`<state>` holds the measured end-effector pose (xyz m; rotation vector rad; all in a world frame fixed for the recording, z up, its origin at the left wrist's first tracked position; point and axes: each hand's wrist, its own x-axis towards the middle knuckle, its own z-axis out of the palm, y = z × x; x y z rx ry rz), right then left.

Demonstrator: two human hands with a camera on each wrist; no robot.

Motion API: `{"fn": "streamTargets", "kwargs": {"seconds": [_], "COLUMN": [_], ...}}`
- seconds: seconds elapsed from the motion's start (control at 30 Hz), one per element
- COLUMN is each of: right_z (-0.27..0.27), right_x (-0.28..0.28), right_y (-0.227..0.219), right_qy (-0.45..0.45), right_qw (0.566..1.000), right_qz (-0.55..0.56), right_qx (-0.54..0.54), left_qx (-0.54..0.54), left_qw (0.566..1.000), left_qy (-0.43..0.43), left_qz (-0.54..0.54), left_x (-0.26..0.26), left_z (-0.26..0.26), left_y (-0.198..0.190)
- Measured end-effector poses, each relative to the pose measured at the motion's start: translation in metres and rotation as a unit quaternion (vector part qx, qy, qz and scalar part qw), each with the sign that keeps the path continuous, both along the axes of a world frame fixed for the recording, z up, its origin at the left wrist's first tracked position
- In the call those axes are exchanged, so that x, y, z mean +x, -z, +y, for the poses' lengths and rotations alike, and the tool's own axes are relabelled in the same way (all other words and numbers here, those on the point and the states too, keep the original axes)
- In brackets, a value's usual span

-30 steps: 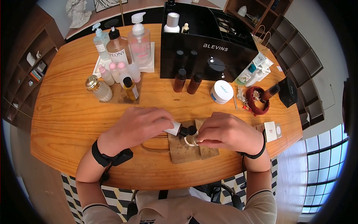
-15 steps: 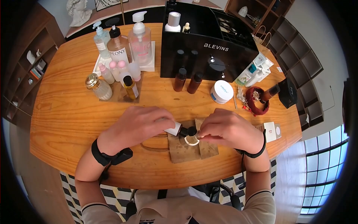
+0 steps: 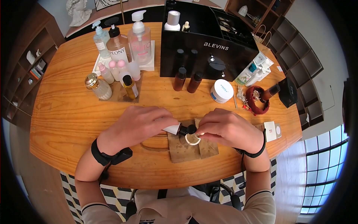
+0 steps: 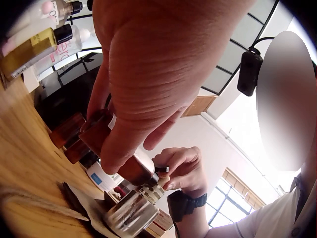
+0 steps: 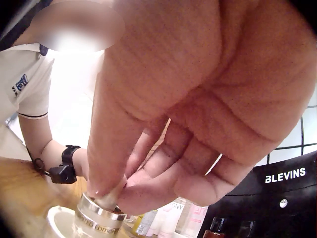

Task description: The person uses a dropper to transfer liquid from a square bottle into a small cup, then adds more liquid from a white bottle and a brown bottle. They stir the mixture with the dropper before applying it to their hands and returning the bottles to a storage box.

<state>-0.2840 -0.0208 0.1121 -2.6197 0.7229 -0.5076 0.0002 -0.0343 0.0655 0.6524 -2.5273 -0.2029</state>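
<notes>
Honey-coloured wooden tabletop (image 3: 74, 123) spans the view, with a white bust (image 3: 78, 14) behind its far left edge. At left are a ribbed jar with a gold lid (image 3: 99, 89), a PEONY pump bottle (image 3: 118, 55) and a yellow oil bottle (image 3: 130, 89). Next, the person's left hand (image 3: 143, 125) has thumb and fingers curled around a brown bottle with a white label (image 3: 172, 129), tilted so its black top end points toward a glass jar (image 4: 130, 214) over a flattened kraft-paper bag (image 3: 182, 154). Two dark brown bottles (image 3: 179, 80) stand before a black BLEVINS organizer (image 3: 194, 44); a white tub (image 3: 222, 92) sits beside them. Farther right, the person's right hand (image 3: 228, 128), thumb and fingertips nearly closed, pinches a small pale piece (image 5: 107, 201) at the jar's silvery collar. Beyond lies a dark red bowl (image 3: 261, 111).
</notes>
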Motion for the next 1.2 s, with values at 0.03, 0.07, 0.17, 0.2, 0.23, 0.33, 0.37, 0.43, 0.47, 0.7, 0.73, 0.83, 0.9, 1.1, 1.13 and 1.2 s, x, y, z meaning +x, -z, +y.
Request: {"fn": "streamTargets", "kwargs": {"seconds": [0.03, 0.07, 0.17, 0.2, 0.23, 0.33, 0.37, 0.43, 0.47, 0.7, 0.73, 0.83, 0.9, 1.1, 1.13, 1.2], "right_z": [-0.0002, -0.0004, 0.0002, 0.0006, 0.0009, 0.0021, 0.0026, 0.0021, 0.0019, 0.0063, 0.0063, 0.0057, 0.0052, 0.0031, 0.0037, 0.0052], "right_x": [-0.001, -0.0016, -0.0016, -0.0013, -0.0005, 0.0006, 0.0006, -0.0003, -0.0006, 0.0001, -0.0001, -0.0005, -0.0006, -0.0026, -0.0033, -0.0048], "right_y": [0.0001, 0.0002, -0.0021, -0.0026, -0.003, -0.0035, -0.0035, -0.0037, -0.0037, -0.0054, -0.0053, -0.0042, -0.0034, -0.0035, -0.0053, -0.0079], "right_qy": [0.001, 0.003, 0.011, 0.012, 0.016, 0.016, 0.013, 0.005, -0.003, 0.011, 0.016, 0.02, 0.018, 0.007, 0.002, -0.004], "right_qw": [1.0, 1.0, 0.998, 0.998, 0.998, 0.998, 0.998, 0.999, 0.999, 0.999, 0.998, 0.999, 0.999, 0.999, 1.0, 1.0], "right_qz": [0.011, 0.021, 0.056, 0.055, 0.061, 0.06, 0.055, 0.053, 0.052, 0.048, 0.052, 0.049, 0.041, 0.036, 0.023, 0.011], "right_qx": [0.004, 0.008, -0.005, -0.005, -0.001, 0.006, 0.008, 0.007, 0.006, -0.002, 0.005, 0.004, -0.004, -0.021, -0.021, -0.021], "left_qx": [0.0, 0.0, -0.001, -0.002, -0.002, -0.004, -0.003, -0.002, -0.004, -0.006, -0.006, -0.009, -0.007, -0.011, -0.011, -0.006], "left_qw": [1.0, 1.0, 1.0, 1.0, 1.0, 1.0, 1.0, 1.0, 1.0, 1.0, 1.0, 1.0, 1.0, 1.0, 1.0, 1.0], "left_qy": [0.0, -0.001, -0.003, -0.003, -0.003, -0.004, -0.004, -0.004, -0.003, -0.004, -0.004, -0.005, -0.006, -0.004, -0.005, -0.001], "left_qz": [0.0, -0.002, -0.004, -0.004, -0.004, -0.005, -0.007, -0.009, -0.011, -0.005, -0.005, -0.005, -0.006, -0.01, -0.009, -0.008], "left_x": [-0.0001, -0.0002, -0.0004, -0.0006, -0.0006, -0.0001, -0.0002, -0.0004, -0.0002, -0.0006, -0.0007, -0.0008, -0.0008, -0.0005, -0.0003, -0.0001], "left_z": [0.0001, 0.0002, 0.0001, 0.0, -0.0002, -0.0002, 0.0, -0.0003, -0.0006, -0.0003, -0.0002, -0.0003, -0.0002, -0.0003, -0.0005, -0.001], "left_y": [-0.0003, -0.0006, -0.0008, -0.0008, -0.0006, 0.0002, 0.0004, 0.0008, 0.001, 0.0014, 0.0017, 0.0017, 0.0015, 0.001, 0.0011, 0.0013]}}
